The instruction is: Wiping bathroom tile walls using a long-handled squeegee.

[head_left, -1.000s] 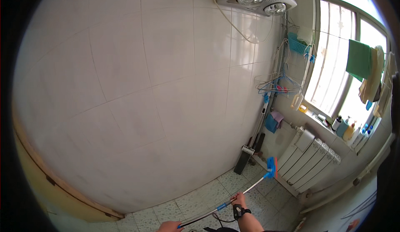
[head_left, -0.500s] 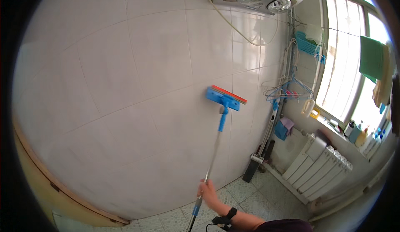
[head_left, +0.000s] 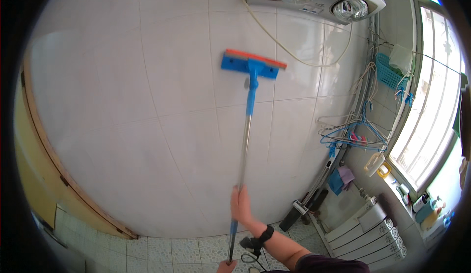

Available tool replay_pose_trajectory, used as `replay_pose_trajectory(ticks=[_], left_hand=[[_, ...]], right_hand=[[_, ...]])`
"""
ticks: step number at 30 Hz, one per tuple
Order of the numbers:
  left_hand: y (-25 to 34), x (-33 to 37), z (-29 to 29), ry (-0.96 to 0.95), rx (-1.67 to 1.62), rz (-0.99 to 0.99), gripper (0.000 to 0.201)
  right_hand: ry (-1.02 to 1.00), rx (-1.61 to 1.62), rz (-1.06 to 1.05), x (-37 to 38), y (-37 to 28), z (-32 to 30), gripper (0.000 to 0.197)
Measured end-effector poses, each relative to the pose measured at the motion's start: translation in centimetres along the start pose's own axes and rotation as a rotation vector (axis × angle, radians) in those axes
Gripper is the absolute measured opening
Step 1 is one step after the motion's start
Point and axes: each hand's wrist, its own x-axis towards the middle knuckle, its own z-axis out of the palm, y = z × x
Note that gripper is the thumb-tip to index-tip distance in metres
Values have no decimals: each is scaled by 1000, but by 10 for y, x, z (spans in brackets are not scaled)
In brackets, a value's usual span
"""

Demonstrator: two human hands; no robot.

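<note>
The squeegee [head_left: 246, 135] stood almost straight up in front of the tiled wall [head_left: 171, 145]. Its blue head [head_left: 251, 68] was high up and leaned a little, with the red edge [head_left: 235, 53] on top. I could not tell if that edge touched the tiles or was just near them.

The right hand [head_left: 240, 207] was partway up the pole [head_left: 232, 238], with its fingers closed around it. A black band [head_left: 267, 233] went around that wrist. The left hand [head_left: 226, 267] was lower down, near the bottom of the view. Its fingers were curled around the pole too, but part of that hand was cut off.

The step in hand looked like holding the head up to a high part of the wall. The next move, I think, called for two firm hands — the low one to push, the high one to steer — and for the red edge to sit flat on the tiles. A pale cord [head_left: 319, 66] hung in a loop from the big lamp heater [head_left: 314, 8], close by on the right, so the head needed care on that side.
</note>
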Motion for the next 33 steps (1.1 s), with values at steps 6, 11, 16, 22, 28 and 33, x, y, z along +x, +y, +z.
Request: replay_pose_trajectory(ticks=[6, 11, 16, 22, 28, 33], left_hand=[[88, 40, -3, -87, -172, -212, 41], [115, 45, 3, 50, -180, -70, 42], [48, 13, 12, -112, -150, -347, 39], [-93, -140, 31, -68, 113, -312, 38], [-74, -154, 22, -36, 19, -349, 41], [5, -39, 6, -55, 102, -313, 50]], right_hand=[[56, -111, -128, 64, -74, -16, 17], [101, -96, -197, 82, -91, -23, 16], [170, -303, -344, 24, -9, -15, 18], [-30, -237, 183, -140, 109, -15, 22], [-138, -154, 343, -149, 103, -12, 22], [101, 23, 57, -12, 34, -21, 20]])
